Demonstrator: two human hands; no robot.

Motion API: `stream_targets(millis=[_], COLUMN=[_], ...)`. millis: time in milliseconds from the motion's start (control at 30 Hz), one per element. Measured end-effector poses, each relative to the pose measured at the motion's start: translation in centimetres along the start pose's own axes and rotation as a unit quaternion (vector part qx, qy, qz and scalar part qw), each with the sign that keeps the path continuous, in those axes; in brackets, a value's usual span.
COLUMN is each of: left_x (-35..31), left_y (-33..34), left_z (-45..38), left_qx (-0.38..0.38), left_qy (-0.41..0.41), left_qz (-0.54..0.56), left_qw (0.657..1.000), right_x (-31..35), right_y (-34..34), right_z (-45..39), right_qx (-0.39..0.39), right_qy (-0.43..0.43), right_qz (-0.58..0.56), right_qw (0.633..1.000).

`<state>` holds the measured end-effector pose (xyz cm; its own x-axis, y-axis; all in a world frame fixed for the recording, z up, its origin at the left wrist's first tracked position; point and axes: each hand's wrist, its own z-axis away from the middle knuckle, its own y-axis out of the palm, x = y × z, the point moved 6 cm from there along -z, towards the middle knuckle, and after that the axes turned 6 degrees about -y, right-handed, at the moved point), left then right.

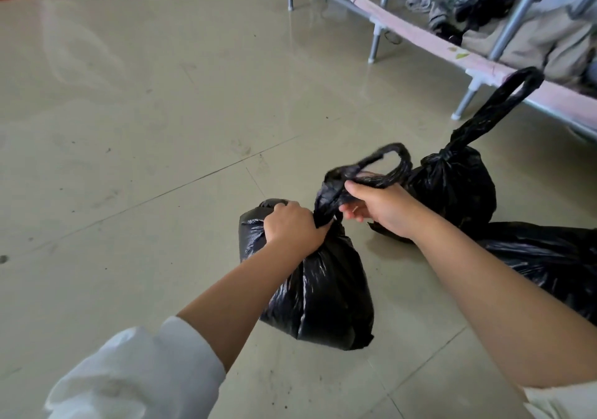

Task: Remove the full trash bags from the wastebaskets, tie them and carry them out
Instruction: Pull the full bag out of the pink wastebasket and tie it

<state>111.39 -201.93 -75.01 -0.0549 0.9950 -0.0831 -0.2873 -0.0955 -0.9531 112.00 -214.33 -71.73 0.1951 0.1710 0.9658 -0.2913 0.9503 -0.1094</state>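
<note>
Directly under both hands, a full black trash bag (323, 289) sits on the tiled floor (129, 160). The left hand (290, 224) clamps around its gathered neck, fingers curled tight on the plastic. Just to the right of it, the right hand (378, 208) grips the bag's twisted loop handles (381, 163), drawing them up and over the neck. The two hands are close together but not touching. This reads as the tying step, with the knot not yet closed.

Just beyond the right hand stands a second black bag (458, 189), already knotted, its long handle loop sticking upward. To the right of the right forearm lies more black bag plastic (549, 253), partly out of view; whether it is tied cannot be told.

Farther off, past both hands, a metal bed frame (374, 40) stands with clothes beneath it. No wastebasket is visible, so the bags appear removed; finishing this knot and carrying everything out remain.
</note>
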Motion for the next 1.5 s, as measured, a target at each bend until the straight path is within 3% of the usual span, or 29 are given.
stream_targets(millis=[33, 133, 233, 300, 433, 600, 667, 733, 800, 900, 1067, 1167, 1233, 1333, 1400, 1500], left_x=[0.0, 0.1, 0.2, 0.1, -0.4, -0.5, -0.4, -0.4, -0.1, 0.9, 1.6, 1.0, 0.6, 0.6, 0.9, 0.9], left_y=[0.0, 0.1, 0.3, 0.3, 0.4, 0.5, 0.5, 0.4, 0.5, 0.9, 1.8, 2.2, 2.6, 3.1, 3.3, 3.4], left_z=[-0.1, 0.1, 0.2, 0.2, 0.6, 0.8, 0.9, 1.0, 1.1, 0.5, -0.2, 0.1, 0.5, 0.7, 0.7, 0.8], left_qx=[0.001, 0.027, 0.063, 0.072, 0.086, 0.108, 0.111, 0.111, 0.113, 0.110, 0.151, 0.229, 0.283, 0.318, 0.323, 0.327], left_qy=[0.007, 0.030, 0.022, 0.023, 0.048, 0.051, 0.052, 0.056, 0.047, -0.002, -0.090, -0.106, -0.115, -0.139, -0.151, -0.161], left_qz=[0.010, 0.062, 0.162, 0.190, 0.137, 0.149, 0.136, 0.142, 0.171, 0.281, 0.508, 0.651, 0.684, 0.693, 0.695, 0.691], left_qw=[1.000, 0.997, 0.985, 0.979, 0.986, 0.982, 0.983, 0.982, 0.978, 0.953, 0.843, 0.716, 0.662, 0.632, 0.624, 0.624], right_x=[-0.1, -0.9, -3.7, -5.1, -3.9, -5.9, -6.1, -6.1, -6.4, -5.7, -2.2, -0.4, 0.9, 2.0, 1.1, -1.5], right_y=[-0.3, -1.4, -0.5, 0.5, -0.2, 0.1, -0.1, -0.8, -1.5, -2.3, -3.8, -3.9, -3.3, -1.6, -0.3, 0.6], right_z=[-0.2, -0.2, 0.7, 0.8, -0.5, -0.2, -0.4, -0.5, -0.4, -0.3, -1.3, -1.4, -1.1, -0.2, 0.9, 2.9], right_qx=[-0.007, 0.004, 0.118, 0.156, 0.044, 0.126, 0.125, 0.077, 0.014, -0.082, -0.221, -0.233, -0.209, -0.155, -0.133, -0.152], right_qy=[-0.011, -0.010, 0.096, 0.120, 0.018, 0.101, 0.093, 0.096, 0.128, 0.140, 0.072, 0.045, 0.019, 0.023, 0.086, 0.171], right_qz=[-0.006, 0.132, 0.193, 0.223, 0.392, 0.463, 0.463, 0.402, 0.237, 0.051, -0.160, -0.225, -0.295, -0.364, -0.351, -0.367], right_qw=[1.000, 0.991, 0.969, 0.955, 0.919, 0.871, 0.873, 0.907, 0.963, 0.985, 0.959, 0.945, 0.932, 0.918, 0.923, 0.902])
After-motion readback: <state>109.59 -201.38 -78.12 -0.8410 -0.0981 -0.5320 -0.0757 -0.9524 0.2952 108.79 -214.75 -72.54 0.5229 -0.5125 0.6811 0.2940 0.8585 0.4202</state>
